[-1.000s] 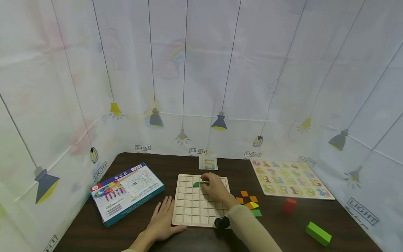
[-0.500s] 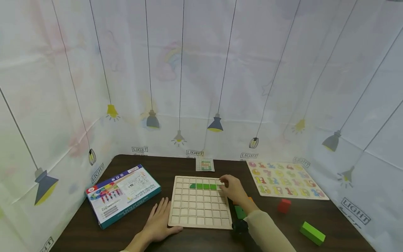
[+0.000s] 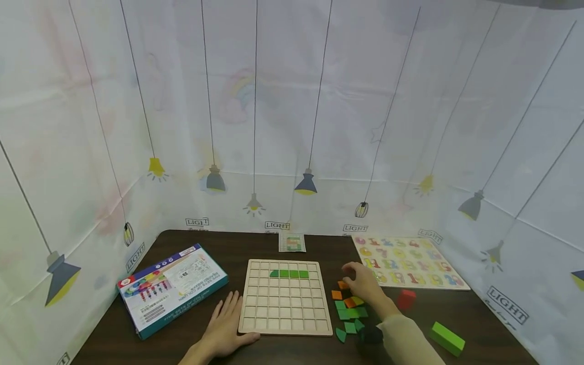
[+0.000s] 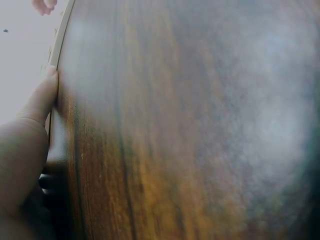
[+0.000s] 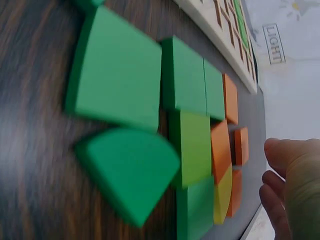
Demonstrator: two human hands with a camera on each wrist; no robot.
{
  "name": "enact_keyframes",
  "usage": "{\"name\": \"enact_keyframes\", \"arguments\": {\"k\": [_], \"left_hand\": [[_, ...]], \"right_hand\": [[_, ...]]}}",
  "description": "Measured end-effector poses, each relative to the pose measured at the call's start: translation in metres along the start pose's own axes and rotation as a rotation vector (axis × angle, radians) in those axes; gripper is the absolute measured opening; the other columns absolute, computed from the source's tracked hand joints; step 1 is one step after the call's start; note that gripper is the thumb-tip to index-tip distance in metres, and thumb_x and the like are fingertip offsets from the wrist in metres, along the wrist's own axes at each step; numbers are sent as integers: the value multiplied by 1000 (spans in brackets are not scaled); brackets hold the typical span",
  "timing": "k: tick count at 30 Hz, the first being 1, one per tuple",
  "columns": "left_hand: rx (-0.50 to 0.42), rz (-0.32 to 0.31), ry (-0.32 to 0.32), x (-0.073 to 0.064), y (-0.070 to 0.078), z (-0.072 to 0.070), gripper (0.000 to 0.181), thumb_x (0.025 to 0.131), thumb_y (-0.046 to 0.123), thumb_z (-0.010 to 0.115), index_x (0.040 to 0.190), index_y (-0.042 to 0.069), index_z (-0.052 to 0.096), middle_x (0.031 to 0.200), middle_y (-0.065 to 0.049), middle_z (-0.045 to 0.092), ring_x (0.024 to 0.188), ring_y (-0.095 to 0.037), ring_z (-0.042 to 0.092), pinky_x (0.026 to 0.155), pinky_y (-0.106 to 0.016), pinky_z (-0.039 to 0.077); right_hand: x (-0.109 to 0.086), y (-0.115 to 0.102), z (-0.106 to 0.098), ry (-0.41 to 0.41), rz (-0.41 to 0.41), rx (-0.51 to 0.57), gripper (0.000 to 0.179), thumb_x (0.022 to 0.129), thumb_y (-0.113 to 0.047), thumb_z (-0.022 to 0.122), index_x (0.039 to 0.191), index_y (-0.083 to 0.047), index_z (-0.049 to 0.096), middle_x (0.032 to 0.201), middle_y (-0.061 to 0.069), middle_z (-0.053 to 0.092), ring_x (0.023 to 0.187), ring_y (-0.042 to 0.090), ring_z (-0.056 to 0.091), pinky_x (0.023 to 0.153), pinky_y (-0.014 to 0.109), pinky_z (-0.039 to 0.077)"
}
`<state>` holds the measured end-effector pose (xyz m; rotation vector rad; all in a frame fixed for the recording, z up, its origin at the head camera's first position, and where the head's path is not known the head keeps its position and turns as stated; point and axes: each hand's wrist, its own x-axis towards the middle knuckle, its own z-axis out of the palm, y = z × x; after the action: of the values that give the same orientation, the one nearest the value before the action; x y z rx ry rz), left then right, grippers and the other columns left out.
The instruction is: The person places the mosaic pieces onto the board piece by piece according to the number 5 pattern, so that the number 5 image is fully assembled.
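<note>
A wooden grid board (image 3: 285, 335) lies in the middle of the table, with a short row of green tiles (image 3: 294, 274) in its second row from the back. The row's left end is a rounded dark green piece. My left hand (image 3: 223, 324) rests flat on the table at the board's near left corner, fingers spread, thumb against the board's edge. Right of the board, my right hand (image 3: 363, 283) hovers by the orange tiles (image 5: 241, 146), fingers loosely bent and nothing seen between them. Green square tiles (image 5: 120, 70) and a green quarter-round piece (image 5: 132, 167) lie nearer the wrist.
A flat printed box (image 3: 171, 289) lies at the left. Behind the board is a small pattern card (image 3: 292, 243). A number puzzle board (image 3: 410, 258), a red block (image 3: 406, 299) and a long green block (image 3: 447, 338) are at the right.
My right hand has left the green row on the board and moved right to the loose tiles, uncovering the row. My left hand stays at the board's corner. The head view has shifted slightly.
</note>
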<state>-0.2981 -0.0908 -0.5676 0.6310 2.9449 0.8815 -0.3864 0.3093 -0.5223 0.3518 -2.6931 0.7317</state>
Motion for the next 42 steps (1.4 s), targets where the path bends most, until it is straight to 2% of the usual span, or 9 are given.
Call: {"name": "enact_keyframes", "arguments": {"k": [10,18,26,35,42], "left_hand": [[1,-20,2,-3,-3,0,110,76,73,55,146,-7,24,151,-27,16,141,-40,8,108,-57,5],[-7,-13,3,-6,-4,2,110,77,73,55,146,-7,24,151,-28,16,140,-40,9,108,-57,5],[-5,-3,4,-7,-3,3,110,77,73,54,145,-7,25,151,-28,17,140,-40,9,108,-57,5],[-15,5,23,-4,0,-5,108,76,69,60,146,-7,25,151,-29,18,140,-41,10,108,-59,6],[-4,1,2,-2,4,-4,108,77,71,57,147,-5,24,151,-27,16,141,-38,8,109,-56,5]], "right_hand": [[-7,6,-2,-75,9,21,26,76,-2,75,101,-2,66,91,6,66,81,19,62,72,38,53],[-11,4,3,-114,16,53,27,77,-2,76,103,-4,67,95,4,67,86,20,62,75,39,52],[-14,1,6,-90,49,31,23,78,-3,75,99,-6,67,92,3,65,83,18,62,73,38,52],[-5,0,6,-59,35,19,20,78,-4,76,95,-6,67,89,2,65,82,18,62,73,38,52],[-4,-4,5,-62,26,31,20,78,-5,76,95,-6,67,86,1,64,78,15,60,68,34,52]]}}
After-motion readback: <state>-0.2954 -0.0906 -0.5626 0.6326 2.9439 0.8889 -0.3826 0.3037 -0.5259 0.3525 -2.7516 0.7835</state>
